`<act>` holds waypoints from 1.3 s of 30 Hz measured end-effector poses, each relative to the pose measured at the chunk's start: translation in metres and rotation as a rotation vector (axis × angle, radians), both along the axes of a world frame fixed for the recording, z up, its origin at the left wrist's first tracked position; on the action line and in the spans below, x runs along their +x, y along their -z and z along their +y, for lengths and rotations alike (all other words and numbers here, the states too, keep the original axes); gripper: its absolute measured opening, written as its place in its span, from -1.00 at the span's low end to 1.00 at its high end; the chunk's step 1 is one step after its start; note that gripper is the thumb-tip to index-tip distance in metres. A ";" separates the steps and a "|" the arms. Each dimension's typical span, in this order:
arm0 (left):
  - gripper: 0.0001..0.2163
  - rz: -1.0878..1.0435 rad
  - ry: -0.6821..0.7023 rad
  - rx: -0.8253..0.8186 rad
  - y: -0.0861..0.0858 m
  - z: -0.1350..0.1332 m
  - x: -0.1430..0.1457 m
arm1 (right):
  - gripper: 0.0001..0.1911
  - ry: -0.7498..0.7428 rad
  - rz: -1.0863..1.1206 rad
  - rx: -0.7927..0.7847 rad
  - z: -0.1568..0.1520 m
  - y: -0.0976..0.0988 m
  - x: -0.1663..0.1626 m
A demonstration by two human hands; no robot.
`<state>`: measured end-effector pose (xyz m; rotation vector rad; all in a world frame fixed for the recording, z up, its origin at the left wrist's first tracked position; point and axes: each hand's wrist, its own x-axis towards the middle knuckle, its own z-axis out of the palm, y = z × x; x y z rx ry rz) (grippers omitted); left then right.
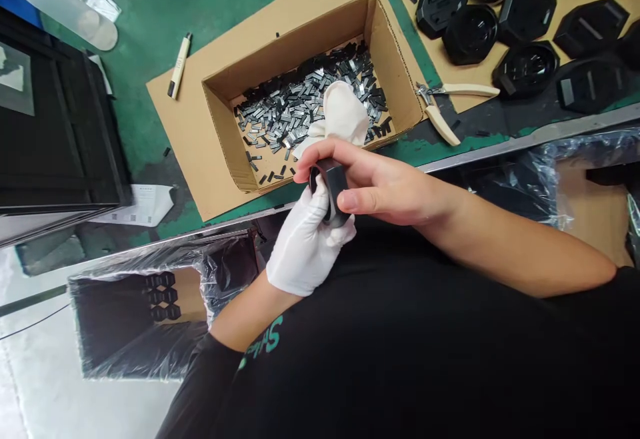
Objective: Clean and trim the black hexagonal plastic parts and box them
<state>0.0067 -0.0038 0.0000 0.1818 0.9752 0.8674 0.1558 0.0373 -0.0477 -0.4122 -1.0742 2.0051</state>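
Between both hands, close to my body, is a black plastic housing [336,182], tilted so its side faces up. My left hand [307,246], in a white glove, is closed round its lower left side. My bare right hand [373,182] grips it from above and the right, thumb on the near face and fingers over the far edge. Just beyond, an open cardboard box [397,86] holds many small black pieces [295,106]. A crumpled white glove [345,112] lies on top of them. The inside of the housing is mostly hidden by my fingers.
Several black octagonal housings [527,12] lie on cardboard at the right. Cutting nippers [440,102] with cream handles rest beside the box. A marker [180,66], a plastic bottle [70,9] and a dark monitor [60,119] are at left. Below the table edge stands a plastic-lined bin [115,319].
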 end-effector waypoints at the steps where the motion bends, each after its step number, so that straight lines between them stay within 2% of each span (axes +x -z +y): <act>1: -0.83 -0.013 -0.007 -0.008 0.000 0.000 0.000 | -0.46 -0.005 0.020 -0.008 0.000 0.000 0.000; 7: -0.78 -0.045 -0.035 -0.089 -0.006 0.002 0.000 | -0.44 -0.052 0.080 -0.077 0.001 -0.002 0.002; 12: -0.74 -0.033 -0.042 -0.099 -0.009 0.004 0.000 | -0.41 -0.022 0.050 -0.162 -0.002 -0.001 0.003; 15: -0.76 -0.051 -0.043 -0.111 -0.008 0.005 0.000 | -0.30 -0.011 0.037 -0.123 -0.002 0.001 0.003; 18: -0.78 -0.050 -0.033 -0.110 -0.004 0.005 0.000 | -0.23 0.065 -0.065 0.099 0.001 0.003 0.005; 22: -0.94 0.085 0.074 -0.011 0.007 0.004 -0.003 | -0.34 0.235 -0.293 0.649 0.007 0.000 0.012; 24: -0.85 0.178 0.103 0.070 0.012 0.005 -0.006 | -0.35 0.251 -0.335 0.790 0.007 -0.001 0.014; 26: -0.77 0.223 0.118 0.118 0.016 0.006 -0.008 | -0.33 0.258 -0.306 0.695 0.005 -0.001 0.014; 29: -0.80 0.186 0.129 0.130 0.017 0.007 -0.008 | -0.30 0.197 -0.246 0.378 -0.001 -0.003 0.009; 31: -0.79 0.139 0.110 0.124 0.017 0.007 -0.005 | -0.33 0.132 -0.214 0.227 -0.004 -0.005 0.006; 35: -0.76 0.071 0.081 0.064 0.013 0.007 -0.002 | -0.40 0.097 -0.138 0.105 -0.004 -0.005 0.003; 39: -0.83 0.082 0.092 0.044 0.008 0.010 -0.001 | -0.45 0.112 -0.131 0.046 -0.002 0.000 0.001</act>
